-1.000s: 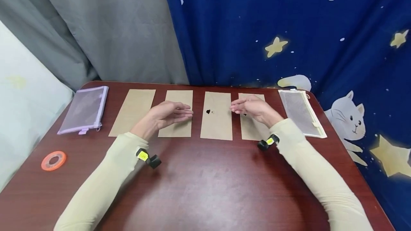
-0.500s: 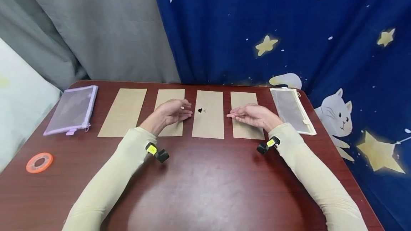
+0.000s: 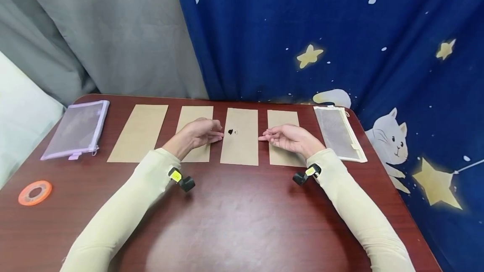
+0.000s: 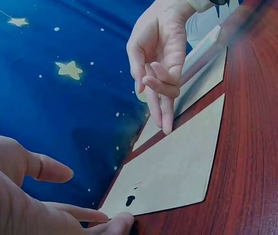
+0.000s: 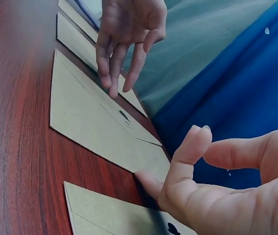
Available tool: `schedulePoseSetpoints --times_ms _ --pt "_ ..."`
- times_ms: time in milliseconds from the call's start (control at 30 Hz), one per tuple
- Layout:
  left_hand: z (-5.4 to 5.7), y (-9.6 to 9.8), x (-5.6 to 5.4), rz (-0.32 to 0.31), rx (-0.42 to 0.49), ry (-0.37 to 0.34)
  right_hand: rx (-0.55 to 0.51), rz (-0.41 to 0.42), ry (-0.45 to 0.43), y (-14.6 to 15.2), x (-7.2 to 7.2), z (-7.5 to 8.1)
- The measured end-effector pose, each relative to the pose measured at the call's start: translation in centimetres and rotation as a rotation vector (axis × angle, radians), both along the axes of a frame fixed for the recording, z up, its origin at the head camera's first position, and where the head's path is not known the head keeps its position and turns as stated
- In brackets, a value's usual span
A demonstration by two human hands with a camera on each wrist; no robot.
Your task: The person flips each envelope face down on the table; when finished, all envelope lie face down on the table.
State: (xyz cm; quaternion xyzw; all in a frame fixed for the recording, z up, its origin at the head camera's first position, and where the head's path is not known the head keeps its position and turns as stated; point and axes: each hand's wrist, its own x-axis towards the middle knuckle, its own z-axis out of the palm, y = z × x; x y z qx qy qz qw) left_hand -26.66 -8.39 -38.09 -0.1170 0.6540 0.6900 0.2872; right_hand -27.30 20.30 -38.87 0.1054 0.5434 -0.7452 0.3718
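A tan kraft paper envelope [image 3: 241, 150] with a small black hat-and-moustache print lies flat between my hands. My left hand [image 3: 202, 133] is at its left edge, fingers extended and thumb held above; in the left wrist view the fingertips [image 4: 121, 223] are right at the envelope's corner by the print. From the other side, my right hand [image 3: 289, 138] points its extended fingertips at the right edge, with other fingers bent. Neither hand holds anything. Under my left forearm and hand lies another envelope [image 3: 198, 154], partly covered, and one more [image 3: 281, 158] lies beneath my right hand.
A wider kraft sheet [image 3: 138, 133] lies left in the row. At the ends are a purple-edged mesh zip pouch [image 3: 75, 129] and a white-edged one [image 3: 336, 131]. An orange ring [image 3: 24, 196] sits at the left. Curtains [image 3: 264, 32] hang behind the table's back edge.
The view has turned slightly right. My hands have come in to the two side edges of the middle envelope, the right hand shifting left off the print of the envelope beneath it.
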Motion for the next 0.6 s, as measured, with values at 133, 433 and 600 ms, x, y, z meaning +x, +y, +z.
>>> schedulePoseSetpoints --times_ms 133,433,600 --pt "0.2 -0.1 0.1 -0.033 -0.031 0.002 0.042 0.01 0.019 -0.2 0.3 -0.1" --pt "0.5 -1.0 0.2 -0.152 -0.08 -0.001 0.298 0.038 0.293 -2.3 1.7 -1.0" --pt "0.4 -1.2 0.4 -0.16 -0.078 -0.007 0.391 -0.051 0.41 -3.4 2.6 -1.8"
